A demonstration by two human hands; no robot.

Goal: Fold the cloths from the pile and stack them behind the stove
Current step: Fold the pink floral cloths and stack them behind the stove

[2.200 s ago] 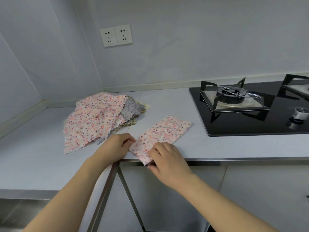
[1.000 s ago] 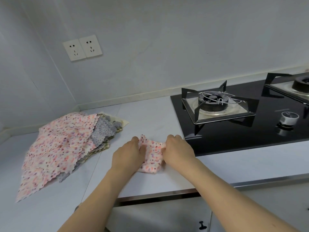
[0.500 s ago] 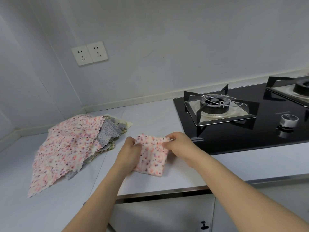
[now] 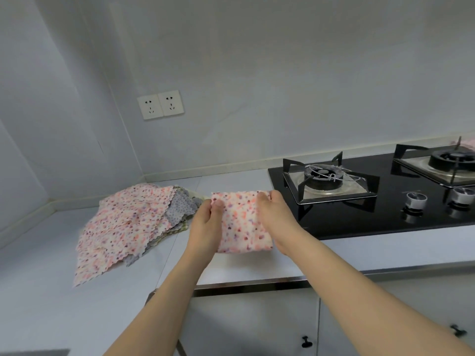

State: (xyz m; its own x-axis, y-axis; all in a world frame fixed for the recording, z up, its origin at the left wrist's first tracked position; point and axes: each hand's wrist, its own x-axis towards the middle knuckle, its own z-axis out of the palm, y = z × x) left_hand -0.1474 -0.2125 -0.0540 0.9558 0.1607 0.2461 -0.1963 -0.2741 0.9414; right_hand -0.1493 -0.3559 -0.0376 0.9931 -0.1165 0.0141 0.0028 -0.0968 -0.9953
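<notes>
Pink floral cloth (image 4: 243,224), folded small, is pinched at its top corners by left hand (image 4: 205,224) and right hand (image 4: 276,222) above the bench (image 4: 244,268); the pile (image 4: 128,224) remains unfolded beside it.

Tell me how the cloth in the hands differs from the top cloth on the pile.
The held cloth is folded into a compact square; the top pile cloth lies spread open, looking far larger. The held cloth is lifted, pinched at its upper corners by the left hand and right hand; the top pile cloth rests untouched on other cloths on the counter. Both share a cream ground with pink and purple flecks.
</notes>
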